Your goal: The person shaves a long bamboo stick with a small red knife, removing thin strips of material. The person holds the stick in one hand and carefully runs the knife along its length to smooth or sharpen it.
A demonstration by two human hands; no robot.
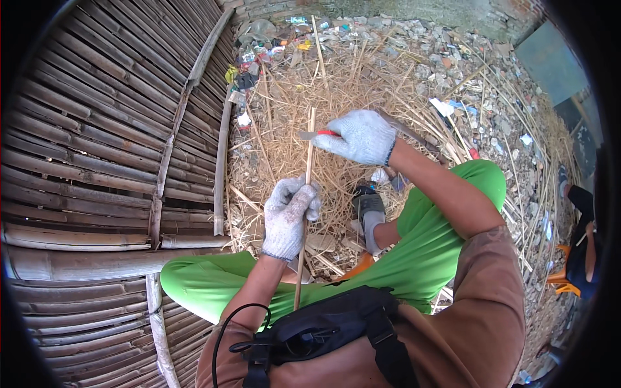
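My left hand, in a pale knitted work glove, is closed around the middle of a thin bamboo strip. The strip stands lengthwise in front of me, its lower end down by my lap. Gloved the same way, my right hand grips a knife with a red handle. Its short blade reaches left across the strip near the upper end, seemingly touching it. Most of the handle is hidden inside my right hand.
Bamboo shavings cover the ground ahead, with rubble and litter beyond. A slatted bamboo wall stands close on my left. Long bamboo strips lie to the right. At far right, another person is by an orange stool.
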